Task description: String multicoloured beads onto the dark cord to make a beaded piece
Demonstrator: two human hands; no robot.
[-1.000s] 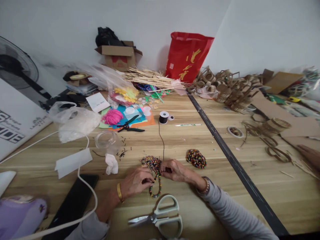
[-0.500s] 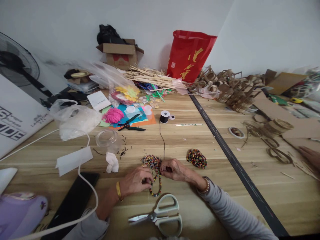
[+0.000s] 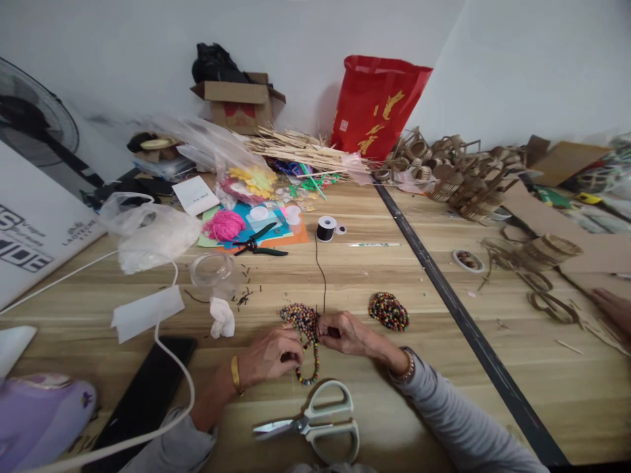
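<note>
Bead strand (image 3: 308, 381): hangs in a small loop between the two hands, lying on the wooden surface (image 3: 389, 420) just below a heap of loose beads (image 3: 294, 315).
Left hand (image 3: 276, 353): fingers curled, tips at the strand's left side; whether they grip it or merely rest against it cannot be told.
Right hand (image 3: 341, 334): thumb and finger pinched together on black cord (image 3: 323, 279), beside the heap.
Cord line: runs from the spool (image 3: 326, 229) down to the right hand.
Snag risk: a tug on this line could tip or roll the spool, since it stands unheld.
Spill risk: the left hand is so near the loose beads that a sideways brush might scatter them.
Slip risk: if any strand end is unknotted, which is hidden, a loosened pinch could let beads run off.
Scissors (image 3: 332, 430): near the loop, where a dropping wrist might knock them.
</note>
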